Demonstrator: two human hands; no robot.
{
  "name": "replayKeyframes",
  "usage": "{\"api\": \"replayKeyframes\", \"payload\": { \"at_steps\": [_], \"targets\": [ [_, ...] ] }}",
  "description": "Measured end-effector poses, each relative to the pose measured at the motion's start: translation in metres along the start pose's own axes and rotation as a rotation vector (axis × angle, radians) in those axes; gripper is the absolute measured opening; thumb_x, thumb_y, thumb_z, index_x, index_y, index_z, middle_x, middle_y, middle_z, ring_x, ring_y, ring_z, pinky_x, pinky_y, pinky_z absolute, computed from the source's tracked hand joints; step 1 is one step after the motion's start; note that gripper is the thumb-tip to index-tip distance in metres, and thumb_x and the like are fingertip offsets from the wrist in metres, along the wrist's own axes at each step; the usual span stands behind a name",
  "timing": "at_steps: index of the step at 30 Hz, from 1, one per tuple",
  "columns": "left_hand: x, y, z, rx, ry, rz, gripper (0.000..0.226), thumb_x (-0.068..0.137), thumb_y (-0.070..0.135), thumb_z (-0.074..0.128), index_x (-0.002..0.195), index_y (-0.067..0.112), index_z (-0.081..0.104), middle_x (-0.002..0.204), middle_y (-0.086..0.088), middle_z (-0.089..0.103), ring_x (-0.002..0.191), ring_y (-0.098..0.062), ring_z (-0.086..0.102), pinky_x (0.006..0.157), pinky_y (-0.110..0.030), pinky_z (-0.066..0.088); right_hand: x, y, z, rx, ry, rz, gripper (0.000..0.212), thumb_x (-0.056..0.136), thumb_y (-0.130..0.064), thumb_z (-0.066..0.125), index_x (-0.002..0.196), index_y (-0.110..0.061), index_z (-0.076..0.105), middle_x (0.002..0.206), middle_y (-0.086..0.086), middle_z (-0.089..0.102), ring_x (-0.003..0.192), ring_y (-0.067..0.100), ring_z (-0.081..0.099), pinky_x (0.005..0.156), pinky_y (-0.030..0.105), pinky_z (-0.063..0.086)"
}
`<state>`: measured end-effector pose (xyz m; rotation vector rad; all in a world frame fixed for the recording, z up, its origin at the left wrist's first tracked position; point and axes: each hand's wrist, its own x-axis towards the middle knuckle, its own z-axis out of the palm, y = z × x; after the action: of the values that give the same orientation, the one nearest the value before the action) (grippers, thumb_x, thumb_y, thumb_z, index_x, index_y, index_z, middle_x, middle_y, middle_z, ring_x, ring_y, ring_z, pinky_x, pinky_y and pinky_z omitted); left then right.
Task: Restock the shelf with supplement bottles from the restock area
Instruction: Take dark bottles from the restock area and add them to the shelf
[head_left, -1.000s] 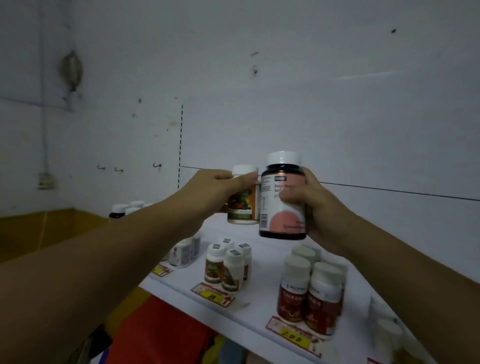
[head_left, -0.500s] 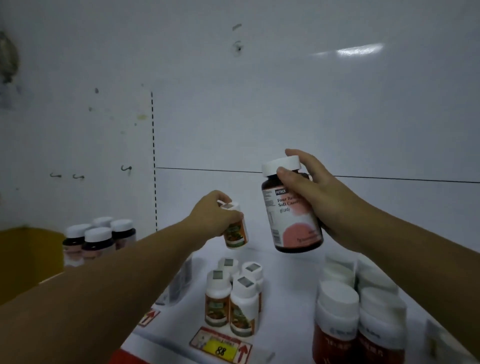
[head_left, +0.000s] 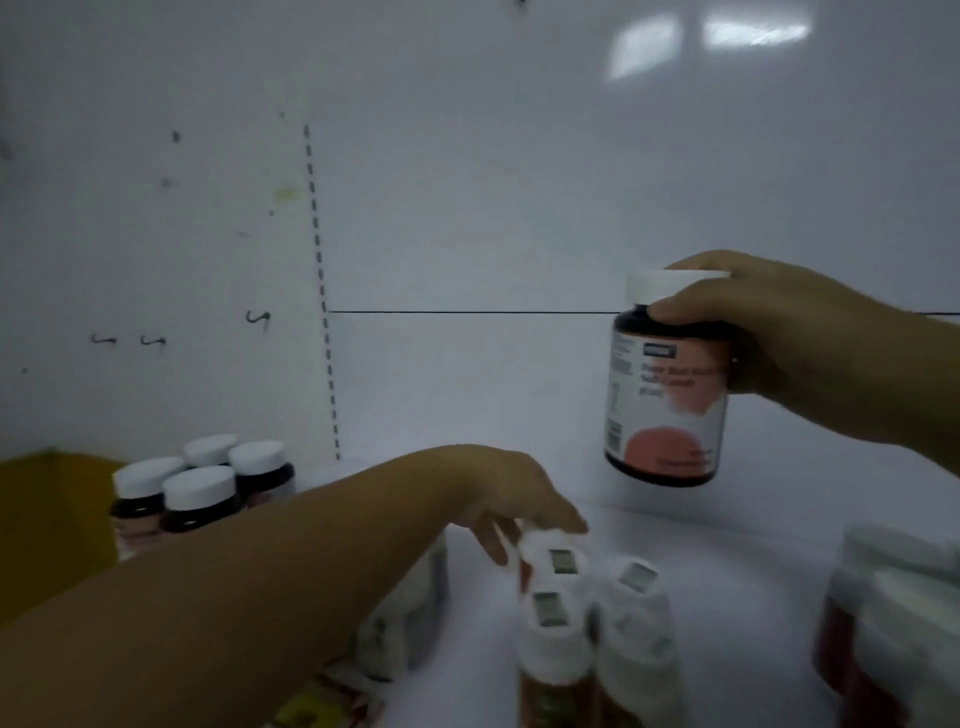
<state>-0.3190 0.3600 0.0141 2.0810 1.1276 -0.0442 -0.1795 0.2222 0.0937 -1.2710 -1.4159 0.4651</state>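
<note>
Left hand (head_left: 511, 499) over blurred small bottles (head_left: 587, 613)

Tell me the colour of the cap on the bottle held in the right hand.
White, on a dark bottle with a pink and white label; the cap shows clearly in the head view.

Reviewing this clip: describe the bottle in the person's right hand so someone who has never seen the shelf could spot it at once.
Start at the white back panel above the white shelf. On the right, the right hand holds the dark bottle in the air by its neck and white cap. Unlike every other bottle, it is off the shelf, and its white label carries pink blotches.
</note>
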Motion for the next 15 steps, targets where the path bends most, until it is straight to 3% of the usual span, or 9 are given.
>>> {"api": "replayKeyframes", "payload": {
  "at_steps": [3, 5, 7, 10, 13, 15],
  "targets": [
    [-0.013, -0.021, -0.041, 0.037, 0.060, 0.079, 0.059, 0.088, 0.046, 0.057, 0.135, 0.012, 0.047, 0.133, -0.006, 0.055, 0.123, -0.024, 0.049, 0.102, -0.040, 0.045, 0.017, -0.007, 0.029, -0.034, -0.001, -0.045, 0.050, 0.065, -0.055, 0.065, 0.101, -0.022, 0.062, 0.080, -0.005, 0.071, 0.078, 0.013, 0.070, 0.075, 0.036, 0.052],
    [-0.027, -0.044, -0.088, -0.028, 0.196, 0.143, 0.056, 0.089, 0.046, 0.056, 0.134, 0.013, 0.049, 0.134, -0.005, 0.056, 0.126, -0.021, 0.048, 0.105, -0.041, 0.041, 0.031, -0.009, 0.059, -0.055, -0.012, -0.079, 0.079, 0.050, -0.078, 0.063, 0.107, -0.024, 0.060, 0.082, -0.007, 0.072, 0.079, 0.011, 0.072, 0.074, 0.036, 0.053],
    [-0.047, -0.077, -0.139, -0.151, 0.354, 0.197, 0.048, 0.089, 0.043, 0.057, 0.128, 0.016, 0.054, 0.128, -0.002, 0.060, 0.123, -0.018, 0.050, 0.105, -0.039, 0.041, 0.052, -0.011, 0.096, -0.080, -0.017, -0.084, 0.090, 0.048, -0.085, 0.056, 0.112, -0.022, 0.059, 0.094, 0.000, 0.071, 0.087, 0.016, 0.071, 0.077, 0.037, 0.052],
    [-0.068, -0.143, -0.197, -0.271, 0.554, 0.222, 0.043, 0.090, 0.042, 0.055, 0.126, 0.018, 0.055, 0.125, 0.001, 0.060, 0.122, -0.017, 0.050, 0.103, -0.036, 0.040, 0.094, -0.015, 0.170, -0.072, 0.025, -0.078, 0.068, 0.063, -0.072, 0.050, 0.103, -0.018, 0.058, 0.092, 0.003, 0.066, 0.087, 0.019, 0.065, 0.089, 0.046, 0.051],
    [-0.074, -0.218, -0.218, -0.359, 0.668, 0.208, 0.044, 0.093, 0.044, 0.048, 0.128, 0.018, 0.053, 0.129, 0.001, 0.055, 0.123, -0.018, 0.047, 0.107, -0.040, 0.037, 0.141, -0.003, 0.239, -0.120, 0.060, -0.058, 0.045, 0.071, -0.065, 0.063, 0.085, -0.021, 0.058, 0.087, 0.002, 0.064, 0.087, 0.023, 0.063, 0.095, 0.055, 0.047],
    [-0.069, -0.262, -0.215, -0.556, 0.687, 0.240, 0.042, 0.094, 0.043, 0.045, 0.129, 0.022, 0.053, 0.133, 0.003, 0.053, 0.121, -0.014, 0.046, 0.108, -0.041, 0.036, 0.165, 0.009, 0.277, -0.166, 0.021, 0.005, 0.044, 0.070, -0.059, 0.066, 0.089, -0.020, 0.059, 0.097, 0.006, 0.067, 0.095, 0.026, 0.065, 0.094, 0.055, 0.049]
  ]
}}
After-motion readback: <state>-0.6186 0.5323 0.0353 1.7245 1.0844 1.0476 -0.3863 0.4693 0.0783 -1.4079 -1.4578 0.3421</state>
